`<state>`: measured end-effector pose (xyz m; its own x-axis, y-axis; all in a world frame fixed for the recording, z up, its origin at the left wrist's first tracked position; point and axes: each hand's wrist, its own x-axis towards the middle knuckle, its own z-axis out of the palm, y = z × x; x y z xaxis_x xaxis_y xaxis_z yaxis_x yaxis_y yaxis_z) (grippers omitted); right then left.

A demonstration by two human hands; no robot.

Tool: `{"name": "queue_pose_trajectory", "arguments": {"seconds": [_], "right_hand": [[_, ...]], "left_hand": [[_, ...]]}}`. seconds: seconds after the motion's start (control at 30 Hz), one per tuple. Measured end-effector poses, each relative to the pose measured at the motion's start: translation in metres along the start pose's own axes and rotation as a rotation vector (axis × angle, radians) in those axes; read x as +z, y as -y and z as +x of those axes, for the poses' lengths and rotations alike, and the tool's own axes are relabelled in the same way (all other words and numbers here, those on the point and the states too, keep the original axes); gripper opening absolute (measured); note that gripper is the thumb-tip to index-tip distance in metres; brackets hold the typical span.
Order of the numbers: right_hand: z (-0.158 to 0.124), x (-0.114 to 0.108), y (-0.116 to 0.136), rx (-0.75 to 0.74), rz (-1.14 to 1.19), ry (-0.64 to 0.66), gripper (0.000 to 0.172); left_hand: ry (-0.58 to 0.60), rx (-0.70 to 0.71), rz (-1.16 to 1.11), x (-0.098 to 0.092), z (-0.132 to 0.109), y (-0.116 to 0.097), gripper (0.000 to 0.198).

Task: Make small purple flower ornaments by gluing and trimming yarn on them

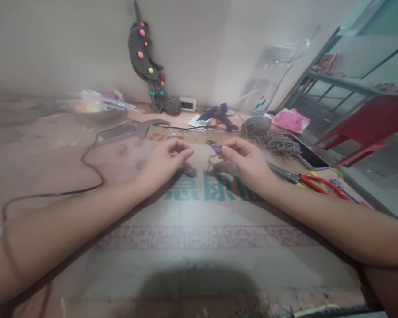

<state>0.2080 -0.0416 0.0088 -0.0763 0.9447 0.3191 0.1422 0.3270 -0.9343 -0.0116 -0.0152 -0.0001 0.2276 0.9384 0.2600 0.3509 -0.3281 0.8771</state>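
My right hand (245, 161) pinches a small purple piece (216, 148) between thumb and fingertips. A thin grey strand (209, 162) hangs in a loop below that piece. To its left, my left hand (169, 157) is closed, thumb and forefinger nearly together at the tips; whatever they may hold is too small to make out. A small purple-grey coil (191, 171) lies on the printed sheet (202, 216) just under the left fingertips. Grey yarn (257, 128) sits in a loose heap beyond my right hand.
Red-handled scissors (313, 181) and a phone (310, 152) lie right of my right hand. A blue glue gun (219, 117) rests at the back, near a clear jar (268, 79). A black cord (86, 154) curves across the left. A grey crescent ornament (141, 53) hangs on the wall.
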Motion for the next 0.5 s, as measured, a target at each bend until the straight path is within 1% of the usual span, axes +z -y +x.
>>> {"name": "queue_pose_trajectory", "arguments": {"seconds": [0.1, 0.17, 0.23, 0.27, 0.37, 0.5], "right_hand": [[0.002, -0.002, 0.002, -0.072, -0.021, -0.046, 0.021], [0.003, -0.004, 0.006, -0.103, -0.038, -0.077, 0.020], [0.004, -0.006, 0.010, -0.117, -0.056, -0.100, 0.021], [0.004, -0.007, 0.011, -0.118, -0.069, -0.106, 0.021], [0.003, -0.008, 0.015, -0.103, -0.127, -0.100, 0.022], [0.001, -0.005, 0.014, -0.098, -0.216, -0.059, 0.019]], "left_hand": [[-0.113, 0.004, -0.007, -0.005, 0.004, 0.001, 0.026], [-0.133, 0.022, -0.006, -0.007, 0.005, 0.002, 0.034], [-0.113, 0.044, 0.011, -0.007, 0.005, 0.002, 0.039], [-0.095, 0.047, 0.018, -0.006, 0.005, 0.002, 0.037], [-0.059, 0.043, 0.000, -0.002, 0.003, 0.002, 0.017], [-0.023, -0.029, -0.129, 0.000, 0.003, 0.001, 0.020]]}}
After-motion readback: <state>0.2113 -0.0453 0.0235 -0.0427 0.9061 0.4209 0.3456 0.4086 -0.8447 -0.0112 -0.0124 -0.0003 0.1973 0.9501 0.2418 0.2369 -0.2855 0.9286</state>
